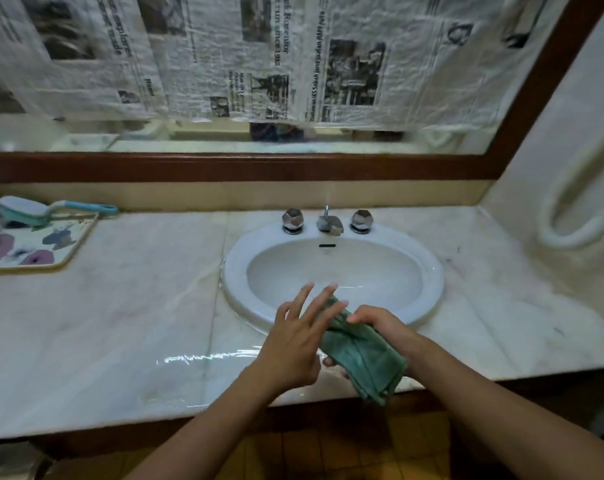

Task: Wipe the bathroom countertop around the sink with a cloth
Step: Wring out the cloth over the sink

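A folded green cloth (364, 358) hangs over the front edge of the marble countertop (120, 323), just in front of the white oval sink (335, 271). My right hand (385, 329) grips the cloth, fingers curled round its upper part. My left hand (295, 344) is spread with straight fingers, its fingertips lying against the cloth's left side. A wet streak glistens on the counter to the left of my hands.
A chrome tap (329, 224) with two faceted knobs stands behind the basin. At the far left a flowered tray (33, 247) carries a teal-handled brush (51, 209). A newspaper-covered mirror (259, 64) in a wooden frame rises behind. A wall closes the right.
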The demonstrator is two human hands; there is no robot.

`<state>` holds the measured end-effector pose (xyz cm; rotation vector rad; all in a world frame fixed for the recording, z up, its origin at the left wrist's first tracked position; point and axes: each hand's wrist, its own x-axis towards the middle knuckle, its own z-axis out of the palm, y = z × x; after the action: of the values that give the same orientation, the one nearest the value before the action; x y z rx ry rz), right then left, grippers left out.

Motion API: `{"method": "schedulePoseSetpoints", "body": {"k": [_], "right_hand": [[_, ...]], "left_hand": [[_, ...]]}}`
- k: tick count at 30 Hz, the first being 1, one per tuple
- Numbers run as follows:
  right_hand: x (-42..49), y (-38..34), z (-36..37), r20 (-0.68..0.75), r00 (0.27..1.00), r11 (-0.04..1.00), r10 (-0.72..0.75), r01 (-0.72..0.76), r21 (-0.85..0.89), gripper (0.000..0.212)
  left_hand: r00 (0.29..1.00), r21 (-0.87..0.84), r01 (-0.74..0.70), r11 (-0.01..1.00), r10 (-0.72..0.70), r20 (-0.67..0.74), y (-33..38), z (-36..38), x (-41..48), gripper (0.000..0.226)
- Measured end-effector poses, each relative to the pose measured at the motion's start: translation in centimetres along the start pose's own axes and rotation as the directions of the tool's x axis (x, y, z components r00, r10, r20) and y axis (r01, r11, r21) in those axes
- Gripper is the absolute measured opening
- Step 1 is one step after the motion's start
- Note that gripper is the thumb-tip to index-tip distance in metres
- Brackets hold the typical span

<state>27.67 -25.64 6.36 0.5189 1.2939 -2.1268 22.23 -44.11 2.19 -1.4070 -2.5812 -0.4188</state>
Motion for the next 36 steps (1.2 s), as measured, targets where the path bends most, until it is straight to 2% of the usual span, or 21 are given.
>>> {"method": "schedulePoseSetpoints", "body": {"k": [3,5,7,9,14,20,23,27,30,32,34,36], "right_hand": [[-0.8,-2.8,-0.5,0.103,0.994,0.999,0.020,-0.016,-0.038,0.060],[-0.7,-4.8,-1.0,0.081,0.997,0.991,0.017,-0.006,-0.134,0.054],[-0.6,-6.9,-1.7,0.024,1.000,0.969,-0.005,0.011,-0.246,0.037],[-0.3,-8.7,-2.5,-0.030,0.999,0.960,0.032,-0.039,-0.277,0.030],[2.4,-9.7,-6.3,-0.071,0.992,0.918,0.103,-0.122,-0.378,0.019],[5.9,-11.2,-11.6,-0.022,0.968,0.816,0.251,-0.223,-0.534,0.020],[7.3,-12.0,-12.9,0.014,0.960,0.714,0.280,-0.198,-0.672,0.015],[8.7,-12.1,-13.2,0.042,0.969,0.652,0.242,-0.130,-0.747,0.015],[10.4,-11.7,-12.7,-0.012,0.998,0.461,0.068,-0.042,-0.887,0.016],[11.3,-11.4,-12.4,-0.028,0.996,0.240,-0.086,-0.007,-0.971,0.014],[11.6,-11.2,-12.1,-0.006,0.979,0.018,-0.204,-0.002,-1.000,0.010],[11.7,-11.2,-12.1,0.070,0.957,-0.156,-0.282,0.026,-0.987,0.009]], "left_hand": [[0.987,0.122,-0.158,0.980,0.152,0.053,0.0,-0.8,4.3,0.104],[0.985,0.082,-0.173,0.982,0.172,0.021,0.1,-1.0,6.9,0.091],[0.995,0.002,-0.092,0.996,0.091,0.040,0.4,-1.5,9.5,0.074],[0.996,0.000,-0.016,1.000,0.016,0.092,0.6,-1.7,11.7,0.062],[0.970,0.056,0.093,0.994,-0.104,0.220,0.8,0.1,14.8,0.062],[0.941,0.220,0.119,0.968,-0.181,0.287,0.8,4.3,17.0,0.063],[0.930,0.269,0.126,0.955,-0.208,0.303,-0.1,4.6,18.0,0.050],[0.889,0.296,0.180,0.938,-0.284,0.359,-1.7,5.0,18.0,0.038],[0.817,0.249,0.309,0.918,-0.390,0.425,-2.4,5.4,18.2,0.034],[0.735,0.141,0.453,0.880,-0.458,0.500,-2.7,5.7,18.6,0.025],[0.645,-0.042,0.628,0.777,-0.489,0.588,-3.1,5.8,18.9,0.019],[0.576,-0.178,0.748,0.639,-0.492,0.653,-3.1,5.9,19.2,0.015]]}}
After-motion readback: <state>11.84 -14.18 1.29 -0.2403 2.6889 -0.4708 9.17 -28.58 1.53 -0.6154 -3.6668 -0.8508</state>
